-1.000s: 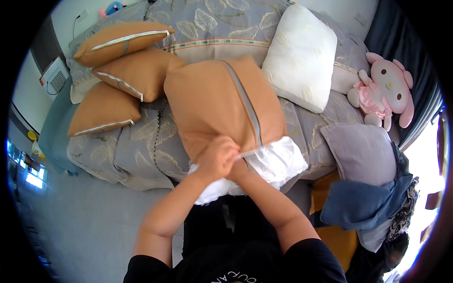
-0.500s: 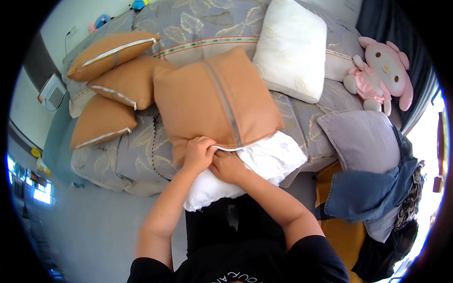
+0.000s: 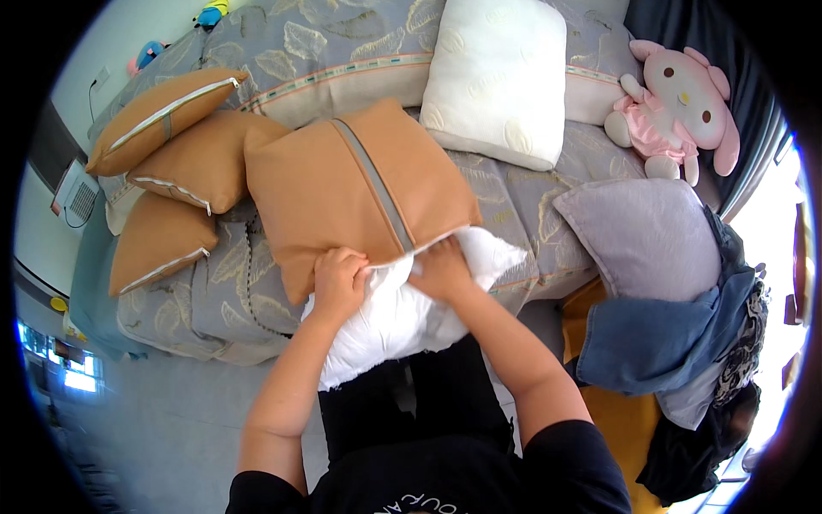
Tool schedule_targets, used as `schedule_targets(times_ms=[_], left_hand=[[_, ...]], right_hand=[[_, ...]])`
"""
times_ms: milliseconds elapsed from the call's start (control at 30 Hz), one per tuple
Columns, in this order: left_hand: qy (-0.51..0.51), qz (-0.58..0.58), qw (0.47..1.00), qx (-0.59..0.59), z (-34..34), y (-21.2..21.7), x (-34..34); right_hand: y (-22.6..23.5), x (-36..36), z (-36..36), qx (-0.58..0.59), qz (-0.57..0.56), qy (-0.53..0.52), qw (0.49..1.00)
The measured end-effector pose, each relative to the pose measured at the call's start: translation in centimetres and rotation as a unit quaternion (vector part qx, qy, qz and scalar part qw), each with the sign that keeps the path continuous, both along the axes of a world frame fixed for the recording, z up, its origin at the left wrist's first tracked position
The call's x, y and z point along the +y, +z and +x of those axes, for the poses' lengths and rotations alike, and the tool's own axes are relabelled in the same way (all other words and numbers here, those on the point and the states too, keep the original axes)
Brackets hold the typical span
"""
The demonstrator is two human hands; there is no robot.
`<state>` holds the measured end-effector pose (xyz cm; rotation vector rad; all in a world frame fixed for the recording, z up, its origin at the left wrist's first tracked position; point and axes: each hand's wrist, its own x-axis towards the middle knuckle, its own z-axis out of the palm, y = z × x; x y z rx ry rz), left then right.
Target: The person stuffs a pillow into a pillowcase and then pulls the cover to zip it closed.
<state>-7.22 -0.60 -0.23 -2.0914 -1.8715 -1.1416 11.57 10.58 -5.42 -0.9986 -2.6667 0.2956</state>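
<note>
- Head view: the left hand (image 3: 341, 281) is curled closed, pinching the open edge of the tan cushion cover (image 3: 330, 201).
- The right hand (image 3: 443, 267) is partly spread and slightly blurred, palm down against the white insert (image 3: 368, 330) at the cover's mouth.
- The cover lies at the front of the patterned grey sofa (image 3: 171, 313), the insert sticking out toward the person.
- Three tan cushions (image 3: 175, 163) sit left of it; a white pillow (image 3: 497, 81) leans behind, to the right.

pale wall (image 3: 145, 21) | grey floor (image 3: 197, 403) | leaf-patterned sofa (image 3: 205, 313) | dark curtain (image 3: 685, 26) | bright light (image 3: 771, 240), right edge
</note>
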Motion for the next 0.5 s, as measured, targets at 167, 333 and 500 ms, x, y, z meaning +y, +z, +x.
schedule_targets(times_ms=[167, 333, 500], left_hand=[[0.016, 0.012, 1.000, 0.004, -0.5, 0.3, 0.1], [0.013, 0.046, 0.999, 0.002, -1.4, 1.5, -0.8], [-0.010, -0.001, 1.000, 0.018, -1.0, 1.8, 1.1]], right_hand=[[2.0, -0.9, 0.2, -0.023, 0.012, -0.013, 1.000], [4.7, -2.3, 9.3, 0.147, 0.181, -0.199, 0.952], [-1.1, -1.6, 7.4, 0.312, -0.184, -0.168, 0.917]])
